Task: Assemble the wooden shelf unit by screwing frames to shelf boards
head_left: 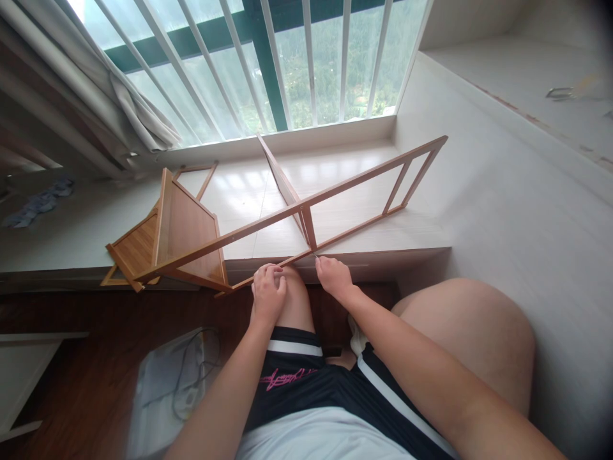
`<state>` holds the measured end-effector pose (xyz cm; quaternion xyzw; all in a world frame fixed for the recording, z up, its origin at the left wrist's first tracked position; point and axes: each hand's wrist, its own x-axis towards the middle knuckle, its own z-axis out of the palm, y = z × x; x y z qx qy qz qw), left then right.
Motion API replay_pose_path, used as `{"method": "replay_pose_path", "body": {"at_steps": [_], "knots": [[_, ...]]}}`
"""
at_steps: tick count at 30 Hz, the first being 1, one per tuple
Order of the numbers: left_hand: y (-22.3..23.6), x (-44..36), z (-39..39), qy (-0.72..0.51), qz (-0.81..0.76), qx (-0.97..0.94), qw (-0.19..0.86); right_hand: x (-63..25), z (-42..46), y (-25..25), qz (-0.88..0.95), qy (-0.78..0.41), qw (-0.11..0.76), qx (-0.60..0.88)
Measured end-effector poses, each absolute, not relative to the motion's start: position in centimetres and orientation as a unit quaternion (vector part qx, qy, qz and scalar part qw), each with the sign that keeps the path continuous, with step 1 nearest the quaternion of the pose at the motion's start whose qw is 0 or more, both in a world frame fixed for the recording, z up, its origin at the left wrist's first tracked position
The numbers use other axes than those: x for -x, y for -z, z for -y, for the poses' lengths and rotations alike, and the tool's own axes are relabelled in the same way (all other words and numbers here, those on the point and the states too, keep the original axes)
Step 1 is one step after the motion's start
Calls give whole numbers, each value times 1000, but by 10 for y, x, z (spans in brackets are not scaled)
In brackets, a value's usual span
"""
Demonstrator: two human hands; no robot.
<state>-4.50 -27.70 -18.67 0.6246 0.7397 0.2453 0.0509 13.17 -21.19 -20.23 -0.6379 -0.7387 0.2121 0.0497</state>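
A wooden shelf frame (352, 185) lies tilted across the window ledge, with one panel (282, 176) in its middle and another panel (189, 223) toward its left end. My left hand (269, 291) is closed over the frame's near rail, against my knee; the fingertips are partly hidden. My right hand (334, 276) pinches a thin metal tool (315, 255) whose tip meets the near rail where the middle crosspiece joins. The tool's exact kind is too small to make out.
More slatted wooden parts (136, 246) stand at the frame's left end. A pale ledge (234, 198) runs below the barred window. Grey curtains (90, 83) hang at the left. On the floor sits a clear plastic box (160, 390) with a cable on it. A white wall (483, 185) bounds the right.
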Motion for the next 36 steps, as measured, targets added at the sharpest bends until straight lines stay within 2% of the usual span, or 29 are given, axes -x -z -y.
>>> {"method": "replay_pose_path", "body": {"at_steps": [26, 36], "knots": [[185, 45, 278, -240, -739, -627, 58, -144, 197, 197, 751, -262, 28, 605], [184, 44, 278, -246, -740, -623, 62, -137, 205, 193, 748, -213, 30, 628]]}}
